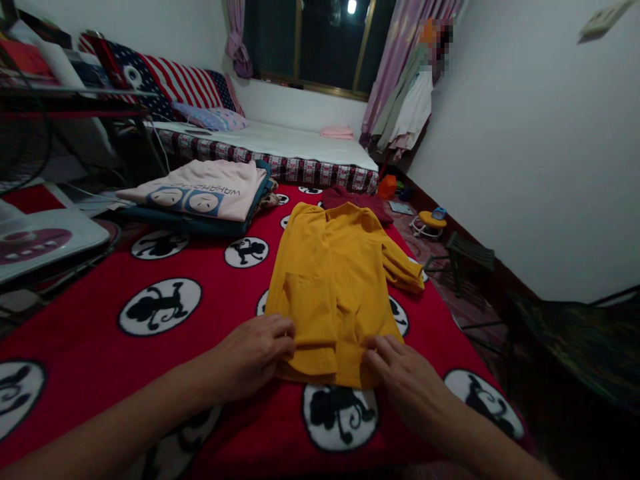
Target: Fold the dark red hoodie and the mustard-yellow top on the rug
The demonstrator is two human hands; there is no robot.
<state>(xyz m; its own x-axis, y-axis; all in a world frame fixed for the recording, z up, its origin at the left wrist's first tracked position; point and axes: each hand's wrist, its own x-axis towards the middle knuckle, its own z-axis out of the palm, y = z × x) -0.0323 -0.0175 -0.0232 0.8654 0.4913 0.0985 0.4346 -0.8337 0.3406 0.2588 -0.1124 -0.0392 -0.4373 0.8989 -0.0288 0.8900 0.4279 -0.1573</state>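
Observation:
A yellow shirt (350,267) lies on a red blanket (220,300) printed with monkey figures in white circles. Its collar points away from me. The left sleeve side is folded inward over the front, while the right sleeve sticks out to the right. My left hand (260,350) is at the lower left edge of the shirt, fingers curled closed on the cloth. At the lower right hem, my right hand (400,370) pinches the fabric between thumb and fingers. The fingertips are partly hidden against the cloth.
A stack of folded clothes with a pink shirt (225,180) on top sits to the left. Behind the yellow shirt lies a dark red garment (360,200). A folding stool (470,253) and a yellow round stool (431,221) stand at the right. A bed (300,143) is at the back.

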